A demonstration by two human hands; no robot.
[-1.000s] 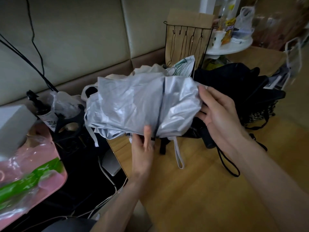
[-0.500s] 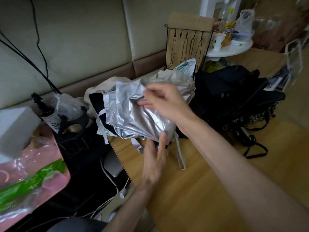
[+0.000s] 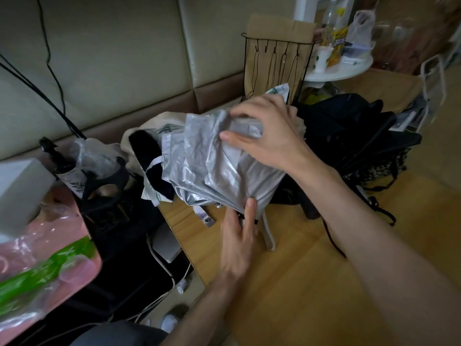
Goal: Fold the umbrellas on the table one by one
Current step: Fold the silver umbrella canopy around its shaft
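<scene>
A silver umbrella [image 3: 209, 168] is held above the wooden table [image 3: 299, 283], its shiny panels gathered into loose pleats. My left hand [image 3: 238, 242] grips its lower end near the handle, where a white wrist strap [image 3: 268, 233] hangs down. My right hand [image 3: 267, 132] lies over the upper part of the canopy, thumb and fingers curled round a fold of fabric. A closing tab with a snap [image 3: 205, 218] dangles under the canopy. A black umbrella [image 3: 361, 136] lies partly open on the table behind my right arm.
A beige cloth bag [image 3: 149, 128] lies behind the silver umbrella. A black wire rack [image 3: 277, 68] and a white round side table [image 3: 341, 68] with bottles stand at the back. Left of the table's edge are a pink bag [image 3: 47, 258], a white box [image 3: 20, 191] and cables.
My right hand moved from the umbrella's right side across the top, gathering the spread silver canopy into narrower pleats. My left hand slid right along the lower end.
</scene>
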